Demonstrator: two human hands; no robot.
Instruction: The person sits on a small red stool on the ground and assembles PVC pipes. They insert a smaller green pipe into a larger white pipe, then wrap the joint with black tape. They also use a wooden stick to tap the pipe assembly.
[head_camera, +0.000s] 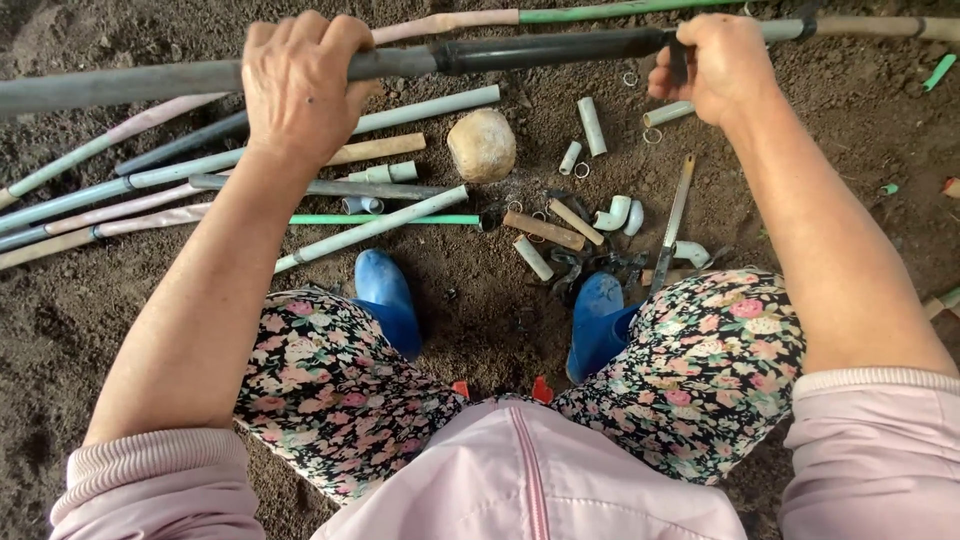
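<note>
A long grey pipe (120, 85) with a black sleeve section (540, 50) runs across the top of the head view, held level above the soil. My left hand (300, 85) is wrapped over the pipe from above, left of the black sleeve. My right hand (710, 65) grips the pipe at the right end of the sleeve, fingers closed around a dark strap or band there. I am squatting; blue boots (385, 295) and flowered trousers (700, 370) show below.
Several pale pipes (370, 230) lie fanned on the soil at left. A round stone (482, 145), short pipe offcuts (590, 125), white elbow fittings (615, 213), small rings and a hacksaw blade (672, 220) lie between the boots and the pipe.
</note>
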